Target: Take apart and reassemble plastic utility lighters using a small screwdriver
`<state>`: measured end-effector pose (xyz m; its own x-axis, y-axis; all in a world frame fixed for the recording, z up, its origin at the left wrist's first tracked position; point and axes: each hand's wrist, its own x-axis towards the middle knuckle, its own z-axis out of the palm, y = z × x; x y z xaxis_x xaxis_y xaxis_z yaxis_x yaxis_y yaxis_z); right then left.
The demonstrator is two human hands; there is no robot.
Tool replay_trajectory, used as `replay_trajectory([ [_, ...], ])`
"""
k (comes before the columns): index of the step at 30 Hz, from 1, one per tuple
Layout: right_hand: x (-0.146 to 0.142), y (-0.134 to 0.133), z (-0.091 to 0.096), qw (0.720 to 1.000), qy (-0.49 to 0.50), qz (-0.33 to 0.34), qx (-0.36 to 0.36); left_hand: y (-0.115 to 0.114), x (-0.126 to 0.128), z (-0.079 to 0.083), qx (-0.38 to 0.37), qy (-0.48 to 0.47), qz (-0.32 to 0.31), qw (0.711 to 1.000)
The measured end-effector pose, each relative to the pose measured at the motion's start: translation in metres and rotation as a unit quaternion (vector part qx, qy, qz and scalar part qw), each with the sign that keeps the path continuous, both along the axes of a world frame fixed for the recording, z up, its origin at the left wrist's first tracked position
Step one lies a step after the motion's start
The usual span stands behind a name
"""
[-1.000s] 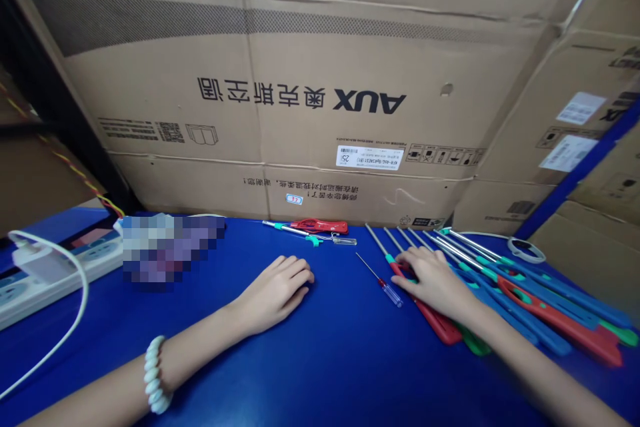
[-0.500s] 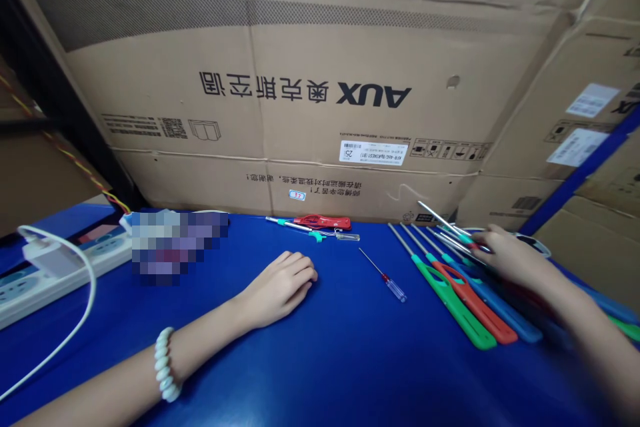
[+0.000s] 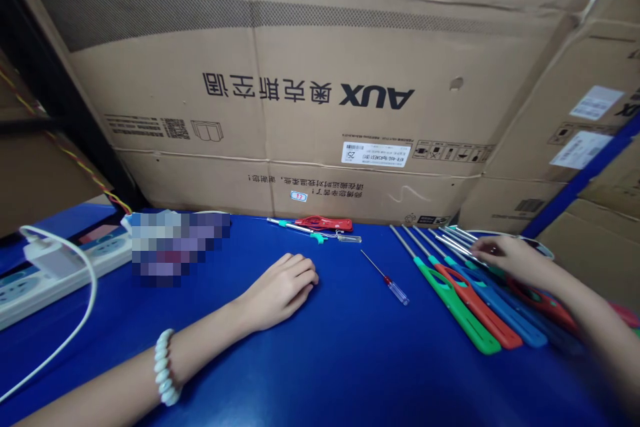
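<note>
My left hand (image 3: 284,290) rests on the blue table top, back upward, its fingers curled together; nothing shows in it. Across on the right, my right hand (image 3: 507,259) has its fingers closed at a long-necked lighter among a row of them, whose silver tubes (image 3: 453,243) lie side by side. In this row a green lighter (image 3: 457,307), an orange lighter (image 3: 483,310) and a blue lighter (image 3: 515,317) show plainly. My right hand and forearm cover part of the others. Between my hands lies a screwdriver (image 3: 393,285) with a clear handle.
Behind the table stands a large cardboard box (image 3: 300,140). A red lighter (image 3: 325,223) lies before it, with a metal tube and small loose parts (image 3: 320,237). At the left are a white power strip (image 3: 107,250), a charger with its cable (image 3: 93,293), and a blurred-out item (image 3: 175,247).
My right hand has lowered the lighter, whose tube was raised above the row, down among the others. My left hand stays put. The view has shifted slightly.
</note>
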<state>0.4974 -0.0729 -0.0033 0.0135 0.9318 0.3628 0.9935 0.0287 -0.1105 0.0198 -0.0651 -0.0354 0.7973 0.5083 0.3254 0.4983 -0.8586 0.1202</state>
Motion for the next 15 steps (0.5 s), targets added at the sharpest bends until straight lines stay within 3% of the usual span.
replay_trajectory([
  [4, -0.04, 0.002, -0.015, 0.991, -0.05, 0.041, -0.118, 0.0, 0.0, 0.0, -0.002, -0.001, -0.001, 1.0],
  [10, -0.072, -0.001, -0.021, 0.983, -0.13, 0.022, -0.124, -0.001, 0.0, 0.002, 0.007, -0.005, -0.004, 1.0],
  [15, -0.076, -0.004, -0.008, 0.984, -0.158, 0.016, -0.087, 0.001, 0.0, 0.001, 0.023, -0.006, -0.006, 1.0],
])
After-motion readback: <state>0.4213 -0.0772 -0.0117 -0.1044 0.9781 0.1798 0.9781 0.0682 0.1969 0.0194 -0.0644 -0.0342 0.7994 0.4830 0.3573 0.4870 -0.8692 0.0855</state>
